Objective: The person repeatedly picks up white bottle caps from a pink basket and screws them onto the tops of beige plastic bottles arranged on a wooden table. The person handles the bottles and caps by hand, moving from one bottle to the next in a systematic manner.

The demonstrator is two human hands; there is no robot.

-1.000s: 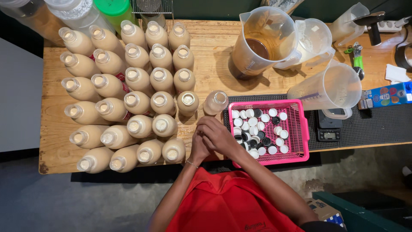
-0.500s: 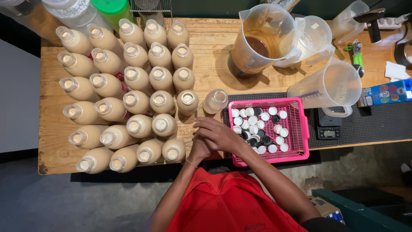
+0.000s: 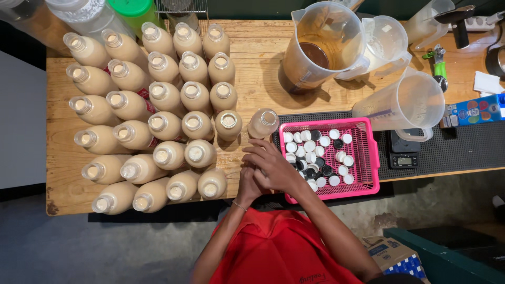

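Observation:
My two hands meet at the table's front edge, just left of the pink basket (image 3: 371, 158). My left hand (image 3: 246, 184) is closed around a bottle that is almost wholly hidden under my hands. My right hand (image 3: 271, 164) lies over the left hand, with its fingers curled on the bottle's top. The pink basket holds several white and black caps (image 3: 321, 158). One filled beige bottle (image 3: 263, 122) with no cap stands alone just beyond my hands. To the left stand several rows of filled beige bottles (image 3: 168, 126).
Three clear plastic jugs stand at the back right: one with brown liquid (image 3: 326, 44), one behind it (image 3: 386, 42), and an empty one (image 3: 407, 102). A small scale (image 3: 404, 158) sits on a black mat (image 3: 463, 147). A blue carton (image 3: 473, 110) lies at the right edge.
My hands stay together at the same spot. My right hand's fingers have shifted slightly over the hidden bottle top. Nothing else on the table has moved.

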